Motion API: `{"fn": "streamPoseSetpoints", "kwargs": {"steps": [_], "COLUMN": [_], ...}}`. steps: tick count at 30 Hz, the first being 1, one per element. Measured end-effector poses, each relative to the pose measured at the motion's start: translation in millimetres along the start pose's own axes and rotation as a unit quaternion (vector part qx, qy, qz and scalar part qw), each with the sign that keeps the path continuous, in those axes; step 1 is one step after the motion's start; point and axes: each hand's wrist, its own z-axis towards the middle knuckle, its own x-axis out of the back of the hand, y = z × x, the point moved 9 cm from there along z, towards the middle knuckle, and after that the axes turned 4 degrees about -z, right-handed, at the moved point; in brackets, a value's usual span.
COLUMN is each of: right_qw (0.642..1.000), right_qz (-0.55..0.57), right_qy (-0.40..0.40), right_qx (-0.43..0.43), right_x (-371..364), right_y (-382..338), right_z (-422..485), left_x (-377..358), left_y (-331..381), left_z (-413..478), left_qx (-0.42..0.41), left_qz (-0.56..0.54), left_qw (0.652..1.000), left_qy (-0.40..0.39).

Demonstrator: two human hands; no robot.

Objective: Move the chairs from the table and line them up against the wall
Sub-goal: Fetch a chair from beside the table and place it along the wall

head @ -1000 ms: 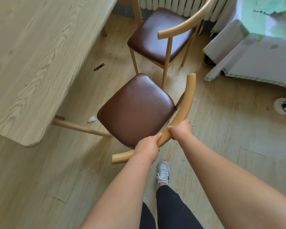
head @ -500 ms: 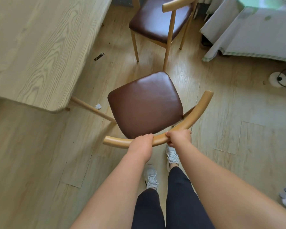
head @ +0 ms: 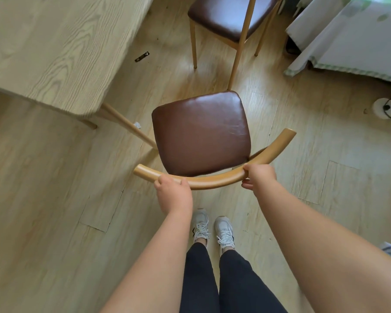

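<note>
A wooden chair with a brown padded seat (head: 201,134) stands right in front of me, its curved backrest rail (head: 215,180) nearest to me. My left hand (head: 173,192) grips the rail towards its left end. My right hand (head: 259,178) grips it right of the middle. A second chair of the same kind (head: 226,15) stands farther off at the top, partly cut by the frame. The light wooden table (head: 54,46) fills the upper left, and one slanted leg of it (head: 127,127) reaches towards the near chair.
A piece of furniture under a white cloth (head: 352,41) stands at the upper right. On the floor lie a small dark object (head: 142,57), a scrap of white paper (head: 137,125) and a white round thing with a black cable (head: 384,107). My feet (head: 212,229) stand just behind the chair.
The near chair has come away from the table towards me and turned, so its back now faces me squarely. My hands have spread apart along the rail.
</note>
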Motion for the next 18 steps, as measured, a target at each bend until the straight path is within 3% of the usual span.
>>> {"fn": "streamPoseSetpoints", "kwargs": {"steps": [2,3,5,6,11,18], "right_qw": [1.0,0.999,0.998,0.997,0.99,0.993], "right_qz": [0.02,0.029,0.044,0.051,0.082,0.011], "right_qy": [-0.008,-0.017,-0.037,-0.047,-0.102,-0.104], "right_qx": [-0.006,-0.009,-0.015,-0.021,-0.05,-0.055], "right_x": [2.0,1.4,-1.0,-2.5,-10.5,-1.9], "right_y": [-0.6,-1.2,-1.9,-1.4,-1.5,-0.2], "right_z": [7.3,10.9,17.3,20.1,31.5,29.5], "left_x": [-13.4,-28.2,-60.7,-70.7,-85.9,-80.6], "left_y": [-31.9,-41.7,-38.5,-33.3,-31.9,-40.2], "left_z": [-2.0,-6.4,-13.5,-12.8,-1.2,-6.3], "left_qx": [0.191,0.272,0.345,0.345,0.351,0.343], "left_qz": [-0.163,-0.275,-0.436,-0.467,-0.475,-0.459], "left_qw": [0.968,0.921,0.822,0.799,0.786,0.795], "left_qy": [-0.015,-0.038,-0.122,-0.155,-0.184,-0.198]}}
